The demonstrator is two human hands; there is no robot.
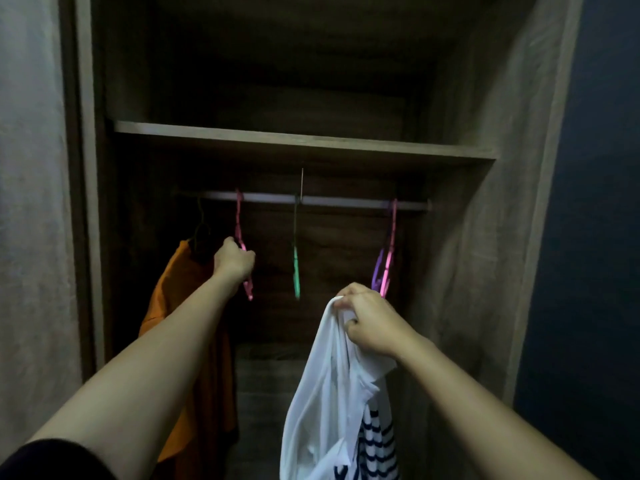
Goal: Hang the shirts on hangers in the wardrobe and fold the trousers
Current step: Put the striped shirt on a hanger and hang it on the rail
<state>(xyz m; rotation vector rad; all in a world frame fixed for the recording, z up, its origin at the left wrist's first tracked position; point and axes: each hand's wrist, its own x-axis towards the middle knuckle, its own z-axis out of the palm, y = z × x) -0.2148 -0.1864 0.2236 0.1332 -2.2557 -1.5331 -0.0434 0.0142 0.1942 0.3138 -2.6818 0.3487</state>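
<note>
The wardrobe [485, 237] stands open and dim, with a wooden shelf [277, 140] across it and a pale rail [339, 200] just beneath the shelf. At the left end of the rail an orange shirt [173, 299] hangs on a black hanger [201, 233], its cloth falling down behind the left forearm. Just to the right of it the left hand [232, 259] reaches up with its fingers curled tight round a pink hanger [239, 223], whose hook sits over the rail and whose lower end shows below the fist. A green hanger [296, 268] hangs bare near the middle of the rail, close to the thin rod that drops from the shelf. Towards the right end a purple hanger [378, 268] and a second pink hanger [391, 244] hang together, touching. In front of and below these two, the right hand [370, 322] is closed on a bunched fold of a white shirt [322, 393], which dangles from the fist to the lower edge of the view. Navy-and-white striped cloth [375, 441] shows low among its folds; whether that belongs to the same garment cannot be told. A dark sleeve [52, 459] covers the left upper arm
</note>
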